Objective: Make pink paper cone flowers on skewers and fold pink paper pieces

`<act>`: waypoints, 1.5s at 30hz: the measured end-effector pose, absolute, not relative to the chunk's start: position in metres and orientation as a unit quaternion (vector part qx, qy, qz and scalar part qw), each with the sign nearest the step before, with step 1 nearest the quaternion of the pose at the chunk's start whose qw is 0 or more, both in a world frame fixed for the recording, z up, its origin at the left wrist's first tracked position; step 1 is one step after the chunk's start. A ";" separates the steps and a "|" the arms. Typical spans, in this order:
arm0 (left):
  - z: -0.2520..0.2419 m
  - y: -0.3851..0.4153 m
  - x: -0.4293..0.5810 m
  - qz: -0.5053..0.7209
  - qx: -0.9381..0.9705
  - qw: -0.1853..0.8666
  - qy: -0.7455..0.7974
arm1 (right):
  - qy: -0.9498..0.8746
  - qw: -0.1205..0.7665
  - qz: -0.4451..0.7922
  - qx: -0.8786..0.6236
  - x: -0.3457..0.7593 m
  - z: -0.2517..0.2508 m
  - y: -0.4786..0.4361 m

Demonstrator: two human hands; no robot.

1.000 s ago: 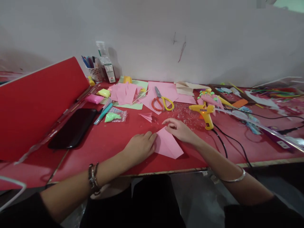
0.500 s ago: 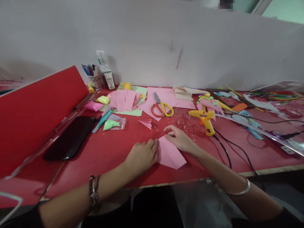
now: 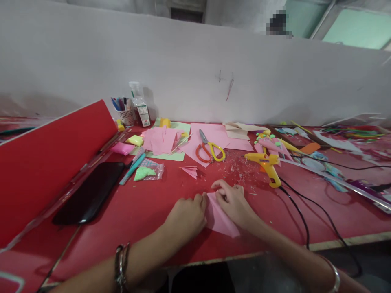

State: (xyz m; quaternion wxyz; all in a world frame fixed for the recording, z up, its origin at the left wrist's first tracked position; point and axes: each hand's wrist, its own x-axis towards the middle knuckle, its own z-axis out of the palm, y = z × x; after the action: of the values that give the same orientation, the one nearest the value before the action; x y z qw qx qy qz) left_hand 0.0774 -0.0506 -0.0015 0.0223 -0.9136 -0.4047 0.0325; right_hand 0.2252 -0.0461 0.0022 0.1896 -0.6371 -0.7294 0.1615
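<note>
A folded pink paper sheet (image 3: 220, 221) lies on the red table (image 3: 146, 207) near its front edge. My left hand (image 3: 187, 216) rests on the paper's left edge with fingers curled, pressing it down. My right hand (image 3: 232, 202) lies over the paper's upper part, fingers bent and pinching its top corner. A small folded pink paper piece (image 3: 190, 170) sits a little beyond the hands.
Orange-and-yellow scissors (image 3: 209, 149) lie on pink sheets (image 3: 210, 136) behind. A yellow glue gun (image 3: 266, 162) with a black cord (image 3: 301, 219) stands to the right. A black phone (image 3: 88, 197), a red board (image 3: 45, 158), clay packets, a pen cup (image 3: 124, 113) and a bottle (image 3: 139, 105) occupy the left.
My right hand has drawn back over the paper and closed on its top corner. The paper looks narrower now. The camera has tilted upward.
</note>
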 end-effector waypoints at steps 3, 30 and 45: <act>0.000 -0.051 0.079 0.032 -0.914 0.023 -0.403 | -0.735 0.181 0.142 -0.637 0.225 -0.001 -0.048; -0.003 -0.053 0.079 0.041 -0.911 0.045 -0.407 | -0.708 0.243 0.116 -0.652 0.241 -0.019 -0.065; 0.000 -0.058 0.075 0.012 -0.938 0.004 -0.345 | -0.686 0.243 0.243 -0.641 0.248 -0.004 -0.070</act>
State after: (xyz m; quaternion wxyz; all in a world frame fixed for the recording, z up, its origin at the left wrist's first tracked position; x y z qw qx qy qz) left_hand 0.0751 -0.0577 -0.0002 0.0041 -0.9384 -0.3454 0.0119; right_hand 0.2481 -0.0704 -0.0042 0.2430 -0.6415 -0.6860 0.2426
